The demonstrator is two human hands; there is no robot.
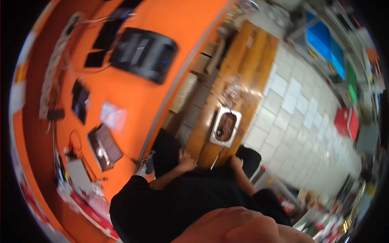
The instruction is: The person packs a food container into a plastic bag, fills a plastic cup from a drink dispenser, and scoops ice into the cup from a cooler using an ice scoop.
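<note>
Wooden table (247, 52) between my two hands, where even pressure matters

My legs stand one to each side of the near end of this long, planked table, which runs away from me beside the orange table (139, 103) on my left. My left hand (186, 162) is at the near left edge and my right hand (236, 163) at the near right one. Both look partly curled against the wood, yet I cannot tell whether the fingers are gripping beneath it or only resting there; I see nothing else in either.

Ahead of my hands, well apart from them, the metal tray (221, 143) sits at a slant on the planks, with something reddish-brown (229, 120) in it that is too blurred to name. Just past it lies what looks like crumpled clear plastic (233, 89).

For a good hold here, I would judge that both palms should press alike — a harder push on one side could tip or twist the boards, and the tray looks free to slide. Fingers are best clear of the gap between planks. Wrists straight, elbows near my body, eyes on the tray: that should give the steadiest touch. The tiled floor (279, 121) to my right may be slick, so level feet would help too.
</note>
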